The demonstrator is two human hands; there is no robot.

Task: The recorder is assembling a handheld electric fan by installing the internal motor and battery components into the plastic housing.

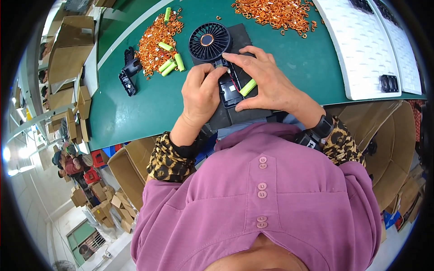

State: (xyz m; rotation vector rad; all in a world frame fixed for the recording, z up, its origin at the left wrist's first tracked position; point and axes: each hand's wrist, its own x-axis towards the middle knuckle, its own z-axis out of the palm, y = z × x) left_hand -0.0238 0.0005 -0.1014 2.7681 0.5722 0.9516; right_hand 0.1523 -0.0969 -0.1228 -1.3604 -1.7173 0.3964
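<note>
A small black handheld fan (209,41) lies on a dark mat (242,36) on the green table (135,108), its round grille pointing away from me. My left hand (201,92) grips the fan's open handle from the left, fingertips pressed at its top. My right hand (264,79) holds the handle from the right, with a light green cylindrical battery (247,87) under its palm, attached by red wire. The index finger of that hand rests near the base of the grille.
Several loose green batteries (171,63) lie on a heap of orange metal clips (156,38) to the left; a second orange heap (275,13) is at the back. Black fan housing parts (129,72) sit at left. White foam trays (361,45) stand right. Cardboard boxes (129,171) below.
</note>
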